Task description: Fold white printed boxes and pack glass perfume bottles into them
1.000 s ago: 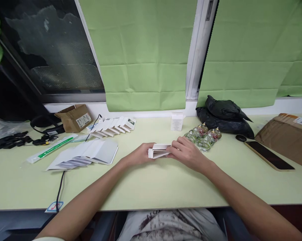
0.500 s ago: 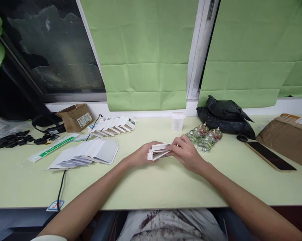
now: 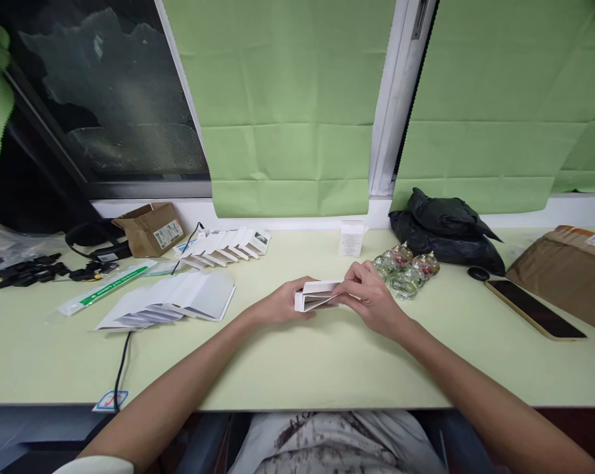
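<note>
A small white folding carton is held between my two hands above the table, its near end open and its flaps loose. My left hand is closed around its left and far side. With thumb and fingers, my right hand pinches the right end, at a flap. The inside looks hollow, though its depth is partly hidden. Left of my hands lies a fanned stack of flat white cartons. Behind it is a row of white cartons. One upright white carton stands beyond my hands.
Shiny clear packs with red and green contents lie right of my hands. Farther right are black plastic bags, a phone and a brown parcel. At left sit an open cardboard box and a green-striped plastic packet.
The carton's open end has turned slightly and gapes a little more. Both hands keep their hold on it. The view has shifted slightly.
</note>
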A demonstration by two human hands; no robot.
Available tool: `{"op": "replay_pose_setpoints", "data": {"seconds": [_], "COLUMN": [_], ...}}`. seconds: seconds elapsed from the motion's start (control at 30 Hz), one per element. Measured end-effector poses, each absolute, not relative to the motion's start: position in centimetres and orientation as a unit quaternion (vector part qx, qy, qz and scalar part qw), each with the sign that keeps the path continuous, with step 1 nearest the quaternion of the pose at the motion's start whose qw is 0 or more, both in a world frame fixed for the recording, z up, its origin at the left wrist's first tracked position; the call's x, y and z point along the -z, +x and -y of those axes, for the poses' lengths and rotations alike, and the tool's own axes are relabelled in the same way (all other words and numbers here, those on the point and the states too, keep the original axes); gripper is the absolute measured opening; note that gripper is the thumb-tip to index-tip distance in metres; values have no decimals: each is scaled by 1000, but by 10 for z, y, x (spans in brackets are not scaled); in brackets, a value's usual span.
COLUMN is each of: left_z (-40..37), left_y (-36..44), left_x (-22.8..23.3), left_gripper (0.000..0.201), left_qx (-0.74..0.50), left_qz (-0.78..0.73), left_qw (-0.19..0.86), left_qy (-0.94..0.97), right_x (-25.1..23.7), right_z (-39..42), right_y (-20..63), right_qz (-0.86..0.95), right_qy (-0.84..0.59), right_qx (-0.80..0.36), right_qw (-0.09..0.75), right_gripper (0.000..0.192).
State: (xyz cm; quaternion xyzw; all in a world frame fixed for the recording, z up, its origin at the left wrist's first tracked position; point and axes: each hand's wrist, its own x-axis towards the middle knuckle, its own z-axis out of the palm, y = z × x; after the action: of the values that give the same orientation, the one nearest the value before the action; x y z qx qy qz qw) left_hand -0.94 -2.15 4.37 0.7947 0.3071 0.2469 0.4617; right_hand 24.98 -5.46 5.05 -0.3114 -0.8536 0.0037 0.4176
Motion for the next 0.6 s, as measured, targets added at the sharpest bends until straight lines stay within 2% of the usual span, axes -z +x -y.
{"op": "replay_pose_setpoints", "data": {"seconds": [0.3,0.6], "left_z": [21,21], "left_y": [-6,-8], "left_x": [-46,-43], "left_gripper": [58,46], "left_qx": [-265,-236], "left_qz": [-281,-305], "left_qw": [462,442], "left_qy": [798,810], "right_x": [-51,-54], "right_z": [54,52], "right_y": [253,256], "right_qz": [873,870], "right_qy": [-308,-316], "right_qx": [42,-14], "right_qw": [376,377], "right_gripper": [16,17]}}
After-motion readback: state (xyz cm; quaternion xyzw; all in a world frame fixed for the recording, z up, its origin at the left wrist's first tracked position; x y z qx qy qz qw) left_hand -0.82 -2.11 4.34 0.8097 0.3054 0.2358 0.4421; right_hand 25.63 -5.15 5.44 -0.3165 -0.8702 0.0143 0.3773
